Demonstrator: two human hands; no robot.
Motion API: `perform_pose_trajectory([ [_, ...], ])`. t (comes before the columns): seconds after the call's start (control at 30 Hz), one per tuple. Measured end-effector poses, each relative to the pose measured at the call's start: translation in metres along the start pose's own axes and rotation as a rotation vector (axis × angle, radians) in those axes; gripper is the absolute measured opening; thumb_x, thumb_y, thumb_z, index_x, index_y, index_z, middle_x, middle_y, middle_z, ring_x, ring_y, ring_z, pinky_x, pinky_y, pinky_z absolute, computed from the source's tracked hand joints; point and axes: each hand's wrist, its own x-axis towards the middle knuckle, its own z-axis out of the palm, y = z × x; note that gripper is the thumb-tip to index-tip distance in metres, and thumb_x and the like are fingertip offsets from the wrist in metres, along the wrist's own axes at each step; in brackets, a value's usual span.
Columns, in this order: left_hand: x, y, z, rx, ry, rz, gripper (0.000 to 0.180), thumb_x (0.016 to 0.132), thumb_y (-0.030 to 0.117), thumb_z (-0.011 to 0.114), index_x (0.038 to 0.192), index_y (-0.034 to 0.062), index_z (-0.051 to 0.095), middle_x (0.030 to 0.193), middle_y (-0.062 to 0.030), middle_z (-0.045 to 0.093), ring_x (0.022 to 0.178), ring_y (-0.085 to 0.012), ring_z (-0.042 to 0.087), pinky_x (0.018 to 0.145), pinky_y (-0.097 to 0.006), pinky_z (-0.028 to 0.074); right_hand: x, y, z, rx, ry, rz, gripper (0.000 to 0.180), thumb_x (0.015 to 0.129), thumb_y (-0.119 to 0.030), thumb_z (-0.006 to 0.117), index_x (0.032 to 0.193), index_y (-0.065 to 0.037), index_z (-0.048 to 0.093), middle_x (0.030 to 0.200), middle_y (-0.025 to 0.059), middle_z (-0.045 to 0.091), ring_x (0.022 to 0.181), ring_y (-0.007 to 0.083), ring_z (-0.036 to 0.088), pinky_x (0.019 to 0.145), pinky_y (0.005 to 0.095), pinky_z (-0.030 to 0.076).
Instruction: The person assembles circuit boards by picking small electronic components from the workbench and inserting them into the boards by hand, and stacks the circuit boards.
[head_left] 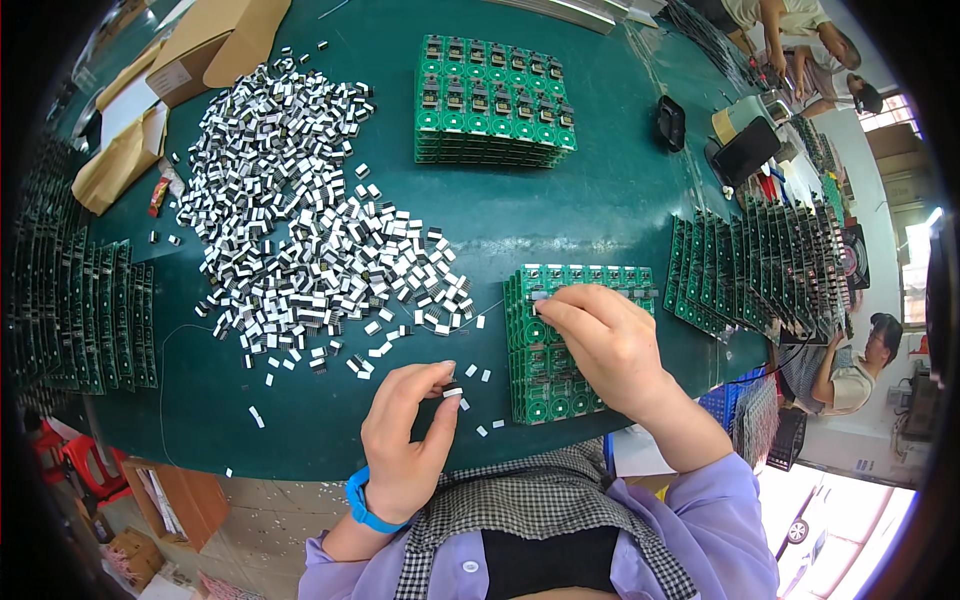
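Note:
My left hand (408,425), with a blue band at its wrist, pinches a small black-and-white electronic component (453,391) between thumb and fingers just above the table. My right hand (610,340) reaches over a stack of green circuit board panels (535,385). Its fingertips are closed on a small pale-topped component (540,296) at the upper left of the top panel; the fingers partly cover it. Beyond my left hand spreads a large heap of similar components (290,230), white on top with black sides, some showing pins.
Another stack of green panels (495,149) sits at the far middle. Upright rows of boards stand on the right (740,265) and left (110,320). An open cardboard box (205,50) lies far left. White slips are scattered near my left hand. Other people work at far right.

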Motion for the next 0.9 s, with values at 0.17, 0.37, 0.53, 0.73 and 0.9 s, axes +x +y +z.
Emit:
perform_pose_trajectory([
  [0.17, 0.000, 0.001, 0.001, -0.009, -0.021, 0.003, 0.033, 0.079, -0.007, 0.064, 0.110, 0.0012, 0.060, 0.097, -0.0124, 0.062, 0.082, -0.0207, 0.062, 0.072, -0.030, 0.052, -0.001, 0.000, 0.004, -0.049, 0.063, -0.032, 0.025, 0.066, -0.002, 0.064, 0.092, -0.004, 0.066, 0.088, 0.0053, 0.062, 0.078, 0.0204, 0.064, 0.061, 0.0289, 0.053],
  [0.37, -0.005, 0.001, 0.002, -0.248, -0.115, -0.100, 0.036, 0.082, -0.011, 0.059, 0.117, -0.0035, 0.053, 0.103, -0.0136, 0.059, 0.095, -0.0195, 0.062, 0.081, -0.029, 0.052, -0.003, -0.002, 0.004, -0.096, 0.072, 0.007, 0.029, 0.064, -0.003, 0.069, 0.093, -0.006, 0.068, 0.083, 0.0019, 0.060, 0.069, 0.0173, 0.060, 0.054, 0.0265, 0.049],
  [0.53, -0.004, 0.007, 0.004, -0.574, -0.191, -0.257, 0.041, 0.085, -0.010, 0.058, 0.125, -0.0036, 0.049, 0.106, -0.0132, 0.061, 0.098, -0.0173, 0.062, 0.085, -0.029, 0.052, -0.016, -0.037, -0.011, 0.320, 0.046, -0.092, 0.041, 0.065, -0.009, 0.076, 0.105, -0.007, 0.067, 0.087, 0.0046, 0.061, 0.071, 0.0193, 0.061, 0.055, 0.0283, 0.050],
  [0.73, -0.008, 0.007, 0.010, -0.523, -0.283, -0.212, 0.043, 0.083, -0.008, 0.061, 0.124, -0.0031, 0.049, 0.105, -0.0127, 0.061, 0.097, -0.0171, 0.062, 0.085, -0.029, 0.052, -0.033, -0.042, 0.007, 0.433, 0.081, -0.092, 0.034, 0.065, -0.005, 0.076, 0.098, -0.004, 0.064, 0.089, 0.0074, 0.062, 0.070, 0.0215, 0.062, 0.056, 0.0297, 0.051],
  [0.9, -0.009, 0.007, 0.013, -0.352, -0.269, -0.044, 0.043, 0.080, -0.013, 0.061, 0.120, -0.0046, 0.048, 0.104, -0.0148, 0.061, 0.094, -0.0188, 0.062, 0.082, -0.030, 0.052, -0.039, -0.049, 0.006, 0.355, 0.128, -0.043, 0.024, 0.069, 0.003, 0.072, 0.091, -0.002, 0.065, 0.088, 0.0084, 0.062, 0.074, 0.0216, 0.064, 0.060, 0.0297, 0.053],
])
